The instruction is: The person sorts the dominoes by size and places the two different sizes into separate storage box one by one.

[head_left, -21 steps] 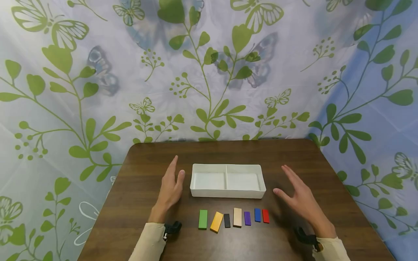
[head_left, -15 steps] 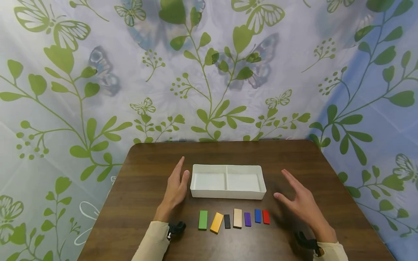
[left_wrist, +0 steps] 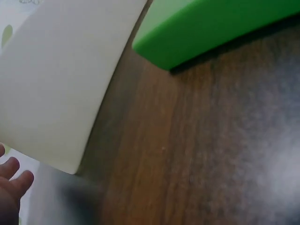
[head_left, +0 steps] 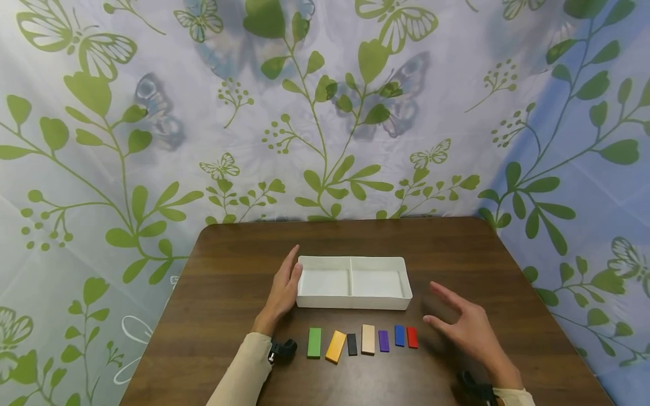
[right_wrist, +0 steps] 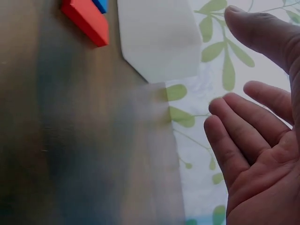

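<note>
A white two-compartment tray (head_left: 354, 302) stands in the middle of the table in the head view. At its left end is my left hand (head_left: 282, 291), fingers extended, thumb by the tray's near-left side; whether it touches cannot be told. My right hand (head_left: 464, 324) hovers right of the tray, apart from it, thumb and fingers spread with nothing between them. In front of the tray lies a row of blocks: green (head_left: 314, 343), yellow (head_left: 336, 347), black (head_left: 352, 344), beige (head_left: 368, 339), purple (head_left: 383, 341), blue (head_left: 399, 335) and red (head_left: 412, 338).
The brown wooden table (head_left: 244, 239) has rounded far corners. Behind it hangs a curtain (head_left: 284, 113) printed with leaves and butterflies, which also runs down the left and right sides.
My left hand has moved right, up to the tray's left end. My right hand has come slightly nearer me, its fingers bending a little more. Tray and blocks stay put.
</note>
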A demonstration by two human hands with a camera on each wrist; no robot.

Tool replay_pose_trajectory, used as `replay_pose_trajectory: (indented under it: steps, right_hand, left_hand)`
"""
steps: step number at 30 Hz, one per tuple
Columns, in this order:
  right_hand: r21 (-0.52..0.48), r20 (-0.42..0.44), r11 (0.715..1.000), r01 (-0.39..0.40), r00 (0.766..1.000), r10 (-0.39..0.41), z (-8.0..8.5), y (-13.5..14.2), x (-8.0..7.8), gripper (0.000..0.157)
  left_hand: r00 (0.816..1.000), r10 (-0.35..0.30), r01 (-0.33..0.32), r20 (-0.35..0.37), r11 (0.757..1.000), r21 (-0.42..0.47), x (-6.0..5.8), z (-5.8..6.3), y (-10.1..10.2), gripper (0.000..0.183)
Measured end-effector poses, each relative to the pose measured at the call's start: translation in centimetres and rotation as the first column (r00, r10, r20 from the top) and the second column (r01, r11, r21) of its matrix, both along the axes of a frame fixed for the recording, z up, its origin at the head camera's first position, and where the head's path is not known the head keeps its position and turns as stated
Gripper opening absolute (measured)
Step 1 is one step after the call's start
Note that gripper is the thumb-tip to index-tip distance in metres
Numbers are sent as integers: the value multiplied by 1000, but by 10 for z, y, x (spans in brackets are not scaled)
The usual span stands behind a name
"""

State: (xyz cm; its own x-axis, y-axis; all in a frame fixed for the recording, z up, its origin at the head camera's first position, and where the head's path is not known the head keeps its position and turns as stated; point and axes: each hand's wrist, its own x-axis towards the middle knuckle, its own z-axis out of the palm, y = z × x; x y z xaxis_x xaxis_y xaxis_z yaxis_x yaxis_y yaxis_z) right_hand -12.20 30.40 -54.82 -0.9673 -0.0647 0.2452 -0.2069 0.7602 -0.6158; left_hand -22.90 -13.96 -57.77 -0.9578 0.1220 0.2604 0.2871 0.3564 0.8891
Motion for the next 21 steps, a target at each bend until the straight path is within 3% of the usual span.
replay_pose_trajectory:
  steps: [8, 10, 21]
  right_hand:
    - [-53, 81, 997, -60, 995, 65, -12, -3, 6, 80]
    - [-73, 115, 994, -79, 990, 87, -16, -3, 8, 80]
    - [-125, 199, 984, -124, 969, 148, -32, -14, 17, 79]
  left_hand:
    - [992, -96, 89, 80, 992, 85, -5, -8, 1, 55]
    - [993, -96, 89, 75, 992, 91, -6, -15, 1, 55]
    - [992, -104, 96, 66, 989, 115, -5, -25, 0, 56]
